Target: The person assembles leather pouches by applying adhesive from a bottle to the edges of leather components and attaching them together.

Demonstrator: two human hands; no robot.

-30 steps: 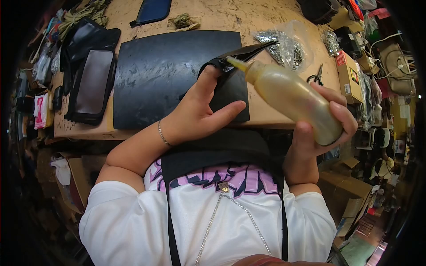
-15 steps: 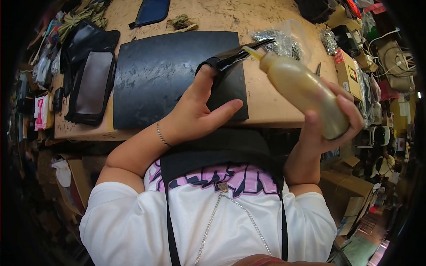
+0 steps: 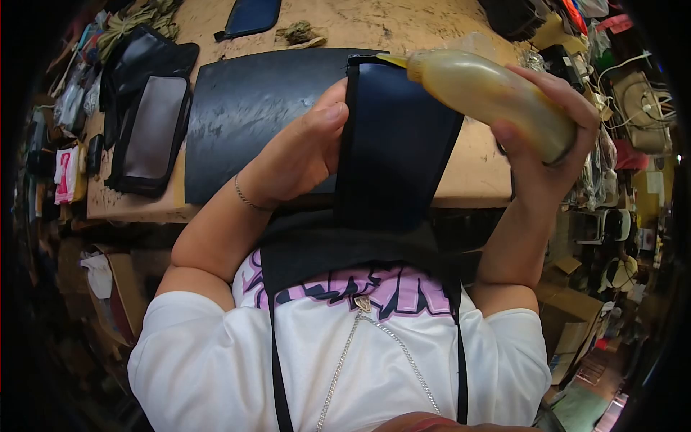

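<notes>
My left hand [image 3: 306, 147] grips the left edge of a flat dark pouch [image 3: 399, 144], navy with black borders, and its thumb lies along that edge. The fingers behind the pouch are hidden. In my right hand [image 3: 551, 129] is a squeeze bottle [image 3: 489, 86] of cloudy yellowish plastic, tilted over to the left. Its yellow nozzle [image 3: 392, 60] lies right at the pouch's upper edge. Under and behind the pouch a black sheet [image 3: 252, 129] covers part of the table.
Black pouches with a grey window [image 3: 151, 129] are stacked at the table's left. A dark blue pouch [image 3: 252, 16] lies at the far side, near a brownish clump [image 3: 299, 33]. The wooden table [image 3: 471, 169] shows scuffs and stains. Boxes and bags crowd the right side.
The pouch has turned from nearly edge-on to show its broad navy face. My right hand has moved right and up, with the bottle tipped flatter and its nozzle at the upper edge.
</notes>
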